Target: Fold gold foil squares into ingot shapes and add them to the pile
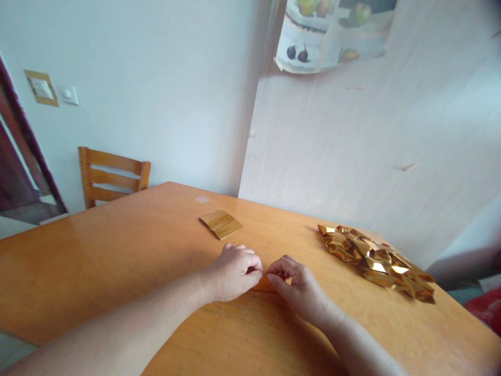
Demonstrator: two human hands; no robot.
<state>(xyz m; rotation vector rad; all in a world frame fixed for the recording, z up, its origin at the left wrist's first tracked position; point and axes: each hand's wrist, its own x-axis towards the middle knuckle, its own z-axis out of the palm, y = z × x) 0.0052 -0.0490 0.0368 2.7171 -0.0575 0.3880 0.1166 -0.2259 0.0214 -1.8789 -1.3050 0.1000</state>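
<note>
My left hand (pixel 238 272) is just above the middle of the table, thumb and forefinger pressed together. Facing it, my right hand (pixel 293 284) makes a similar pinch, its fingertips close to those of the left. Whatever lies between the fingertips is hidden or too small to name. Beyond my left hand lies a flat square stack of gold paper (pixel 221 224). To the right of my right hand is a heap of shiny folded gold foil pieces (pixel 376 261).
The wooden table (pixel 97 261) reaches back to the wall. A small pale patch (pixel 202 199) is near its far edge. A wooden chair (pixel 113 175) stands behind the table at the left. A fruit picture (pixel 332 34) hangs on the wall, and something red (pixel 487 310) is at the far right.
</note>
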